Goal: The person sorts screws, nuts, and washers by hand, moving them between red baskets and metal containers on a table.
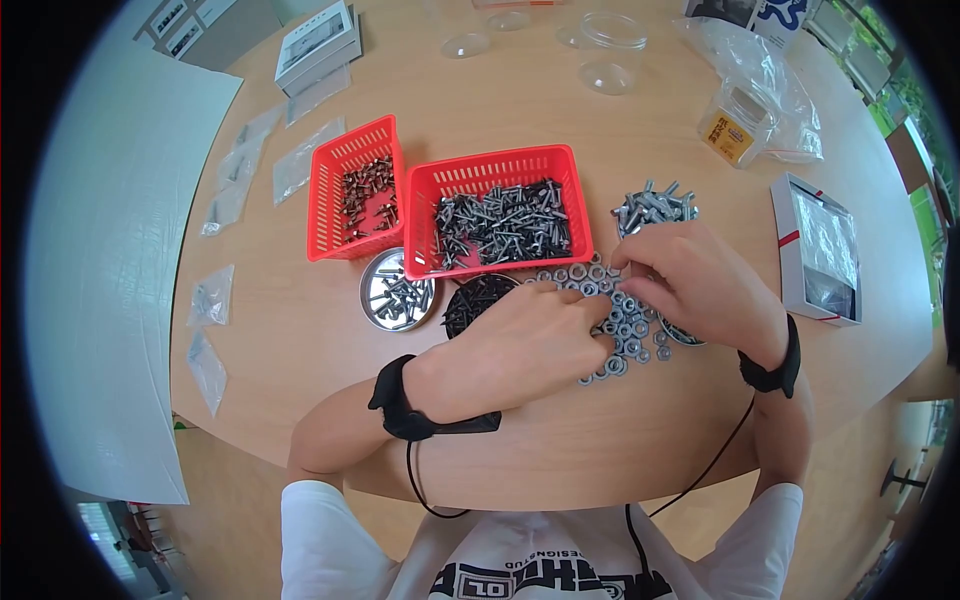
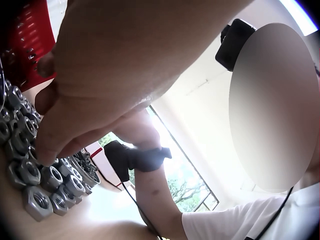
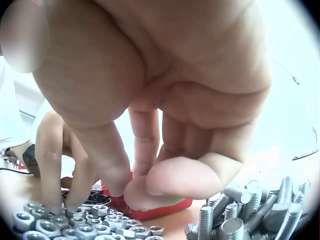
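Note:
A spread of silver hex nuts (image 1: pixel 617 366) lies on the table between the hands. My left hand (image 1: pixel 515 345) reaches over a dish of black screws (image 1: pixel 470 298), its fingers extended down among the nuts. In the left wrist view, its fingertips are right at the nuts (image 2: pixel 31 206). My right hand (image 1: pixel 695 275) is bent above the nuts' right side, fingers loosely curved and thumb close by. The right wrist view shows nothing held between those fingers. Thick silver bolts (image 3: pixel 231 227) are piled just beyond the right hand, which partly covers a round tin (image 1: pixel 686 340).
A large red basket (image 1: pixel 412 215) of silver screws and a smaller red basket (image 1: pixel 322 205) of coppery screws stand behind. A round tin (image 1: pixel 368 308) holds more screws. Small plastic bags (image 1: pixel 208 370) lie left; an open white box (image 1: pixel 790 250) and clear jars (image 1: pixel 612 45) stand farther off.

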The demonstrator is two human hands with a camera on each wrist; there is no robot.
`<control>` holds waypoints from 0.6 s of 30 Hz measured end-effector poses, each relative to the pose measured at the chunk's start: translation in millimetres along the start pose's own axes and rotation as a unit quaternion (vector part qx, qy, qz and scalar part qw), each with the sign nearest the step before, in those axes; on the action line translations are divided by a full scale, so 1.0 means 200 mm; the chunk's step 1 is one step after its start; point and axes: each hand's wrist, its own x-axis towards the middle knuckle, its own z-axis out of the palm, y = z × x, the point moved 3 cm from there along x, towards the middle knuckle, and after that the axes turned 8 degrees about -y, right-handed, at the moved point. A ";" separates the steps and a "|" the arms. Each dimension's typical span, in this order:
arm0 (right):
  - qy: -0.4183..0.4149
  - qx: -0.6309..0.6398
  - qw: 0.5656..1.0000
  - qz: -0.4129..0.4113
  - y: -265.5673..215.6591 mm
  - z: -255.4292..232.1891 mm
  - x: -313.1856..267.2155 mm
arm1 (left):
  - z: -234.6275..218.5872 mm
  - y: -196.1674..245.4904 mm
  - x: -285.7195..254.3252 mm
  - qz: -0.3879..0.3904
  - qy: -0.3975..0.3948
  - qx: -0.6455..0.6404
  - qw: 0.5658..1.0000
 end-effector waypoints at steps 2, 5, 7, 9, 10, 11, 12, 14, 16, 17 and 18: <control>0.005 0.009 1.000 0.002 0.01 -0.01 0.00 | 0.03 -0.01 0.00 0.004 0.005 -0.005 1.000; 0.015 0.020 1.000 0.012 0.00 -0.03 -0.01 | 0.00 -0.03 -0.01 -0.003 0.001 -0.016 1.000; 0.033 0.012 0.999 0.001 0.00 -0.05 -0.01 | -0.09 -0.06 -0.04 -0.018 0.027 -0.016 0.999; 0.050 0.020 0.999 -0.004 -0.01 -0.07 -0.01 | -0.22 -0.12 -0.11 -0.042 0.088 -0.005 0.995; 0.058 0.023 0.998 -0.007 -0.02 -0.08 -0.01 | -0.26 -0.17 -0.13 -0.072 0.108 -0.005 0.992; 0.066 0.027 0.997 -0.005 -0.03 -0.10 -0.01 | -0.31 -0.20 -0.16 -0.096 0.131 -0.017 0.987; 0.074 0.030 0.997 -0.004 -0.05 -0.11 -0.01 | -0.32 -0.25 -0.17 -0.126 0.120 -0.013 0.985; 0.082 0.038 0.996 -0.002 -0.08 -0.13 0.01 | -0.30 -0.35 -0.19 -0.182 0.073 -0.015 0.981; 0.086 0.048 0.995 -0.002 -0.11 -0.14 0.04 | -0.26 -0.43 -0.18 -0.229 0.001 -0.026 0.973; 0.087 0.044 0.995 -0.011 -0.12 -0.14 0.07 | -0.23 -0.46 -0.17 -0.228 -0.002 -0.035 0.973; 0.087 0.042 0.995 -0.020 -0.13 -0.13 0.11 | -0.19 -0.49 -0.16 -0.226 -0.007 -0.044 0.973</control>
